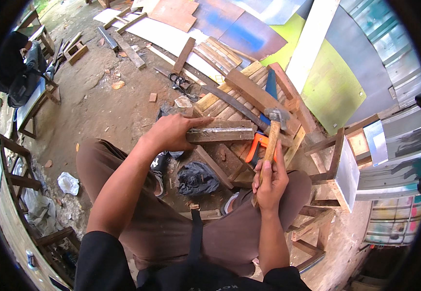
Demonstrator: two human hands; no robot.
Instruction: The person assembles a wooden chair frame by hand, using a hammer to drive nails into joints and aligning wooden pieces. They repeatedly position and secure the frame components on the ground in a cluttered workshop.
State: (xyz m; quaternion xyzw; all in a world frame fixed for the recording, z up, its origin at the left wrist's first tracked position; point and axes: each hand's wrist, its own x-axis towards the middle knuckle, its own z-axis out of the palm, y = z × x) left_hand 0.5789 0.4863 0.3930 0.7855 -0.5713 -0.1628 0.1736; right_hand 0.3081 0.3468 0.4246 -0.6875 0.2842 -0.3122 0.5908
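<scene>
My left hand [171, 132] grips the left end of a short wooden block [230, 137], thumb and fingers round its edges. A pale, shiny strip runs along the block's upper side. In my right hand [271, 182] is a claw hammer [270, 140], held by its wooden handle with the index finger stretched along it. The metal head points up and away from me, just right of the block's end. Close to the hammer lies a handsaw with an orange and black handle [256, 145]; part of its blue blade shows farther back between the planks.
Stacked planks [254, 92] and a long curved blade [232, 101] lie beyond my hands. A black plastic bag [197, 178] rests between my feet. Wooden frames [336, 174] stand at the right, a small bench [33, 104] at the left. Painted sheets [336, 82] lean behind.
</scene>
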